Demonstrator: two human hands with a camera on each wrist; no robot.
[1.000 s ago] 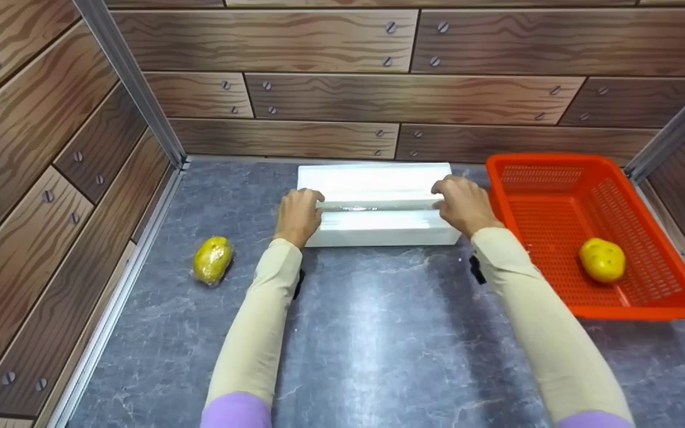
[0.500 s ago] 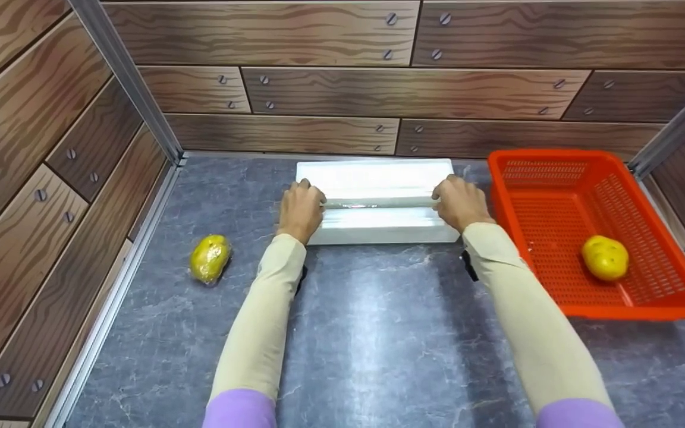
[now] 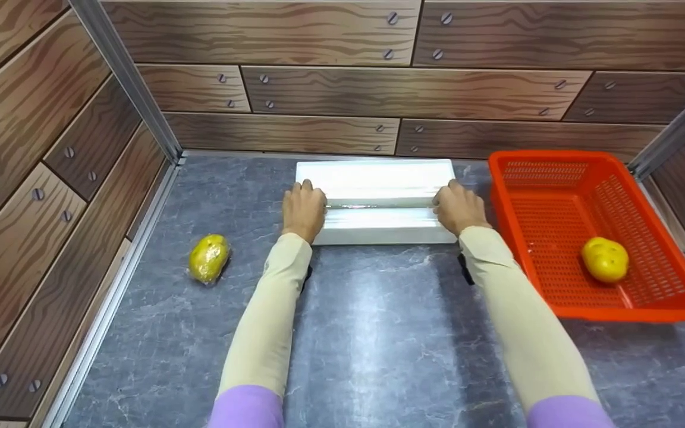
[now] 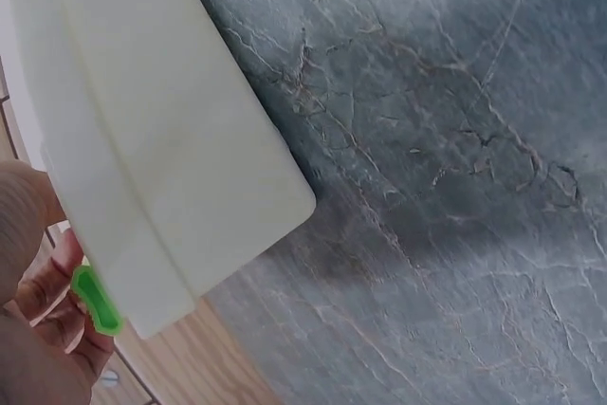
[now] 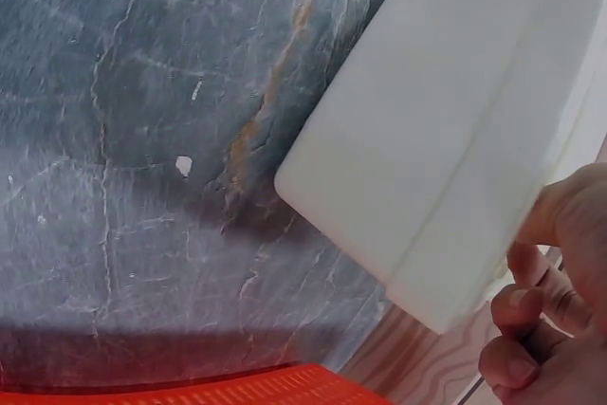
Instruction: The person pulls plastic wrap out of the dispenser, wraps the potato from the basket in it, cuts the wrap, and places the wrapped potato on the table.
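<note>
Head view: I see the long white plastic box (image 3: 378,219) lying left-to-right on grey marbled tabletop (image 3: 372,315), left hand (image 3: 304,211) and right hand (image 3: 460,208) at its ends; left wrist: fingers (image 4: 62,324) bent; right wrist: fingers (image 5: 515,362) half-curled; whether gripping, I can't tell.

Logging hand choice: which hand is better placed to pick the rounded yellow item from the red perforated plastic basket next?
Probably the right hand, beside the basket; the left hand is at the far end of the long white box.
</note>
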